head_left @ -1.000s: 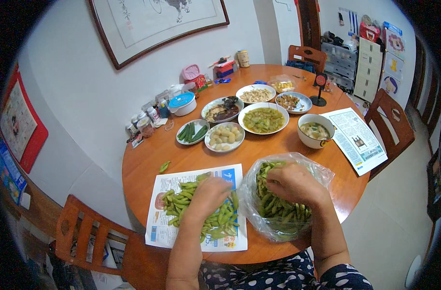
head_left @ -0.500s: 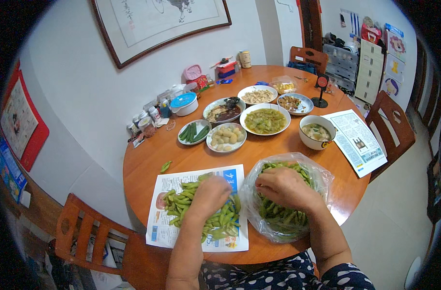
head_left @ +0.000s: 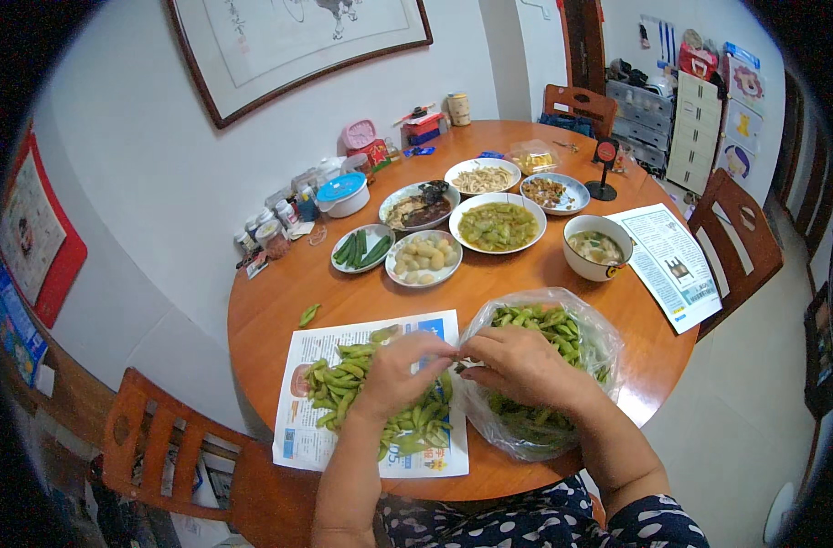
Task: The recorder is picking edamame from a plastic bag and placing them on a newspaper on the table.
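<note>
Dishes: 6 plates and bowls of food [head_left: 497, 226]
Soup bowl [head_left: 597, 247]: near a leaflet [head_left: 669, 265]
Chairs: wooden [head_left: 729, 228]

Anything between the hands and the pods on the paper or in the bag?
Nothing visible. The left hand rests right on the green pods on the printed sheet, and the right hand lies over the open clear bag; the fingertips meet between them.

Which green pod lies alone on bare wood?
The single pod left of the small plate of green vegetables, beyond the newspaper; the others are piled on paper or bagged.
</note>
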The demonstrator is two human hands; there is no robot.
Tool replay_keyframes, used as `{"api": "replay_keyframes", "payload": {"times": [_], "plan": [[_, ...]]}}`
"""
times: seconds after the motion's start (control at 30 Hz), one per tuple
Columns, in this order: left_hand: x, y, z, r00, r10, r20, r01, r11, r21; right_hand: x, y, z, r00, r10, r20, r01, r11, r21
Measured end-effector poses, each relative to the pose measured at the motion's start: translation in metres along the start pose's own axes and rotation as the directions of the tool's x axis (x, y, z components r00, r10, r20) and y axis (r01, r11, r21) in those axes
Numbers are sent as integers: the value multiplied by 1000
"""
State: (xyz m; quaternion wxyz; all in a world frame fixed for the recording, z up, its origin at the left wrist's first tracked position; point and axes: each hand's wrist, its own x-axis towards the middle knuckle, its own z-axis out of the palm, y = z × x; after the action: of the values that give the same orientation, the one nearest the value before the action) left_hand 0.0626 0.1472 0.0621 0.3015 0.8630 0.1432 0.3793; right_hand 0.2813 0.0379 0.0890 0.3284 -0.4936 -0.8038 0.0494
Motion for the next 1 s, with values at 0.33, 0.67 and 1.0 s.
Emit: {"api": "replay_keyframes", "payload": {"times": [0.33, 0.67, 1.0], "plan": [[2, 5, 0, 998, 57, -24, -56, 998, 35, -4, 13, -1, 996, -10, -90, 4, 998, -66], [-2, -22, -4, 945, -232, -230, 277, 942, 191, -8, 23, -30, 945, 170, -279, -211, 969, -126], [-10, -23, 0, 943, -308, 125, 175, 780, 601, -18, 39, -28, 980, 177, -87, -197, 916, -349]]}}
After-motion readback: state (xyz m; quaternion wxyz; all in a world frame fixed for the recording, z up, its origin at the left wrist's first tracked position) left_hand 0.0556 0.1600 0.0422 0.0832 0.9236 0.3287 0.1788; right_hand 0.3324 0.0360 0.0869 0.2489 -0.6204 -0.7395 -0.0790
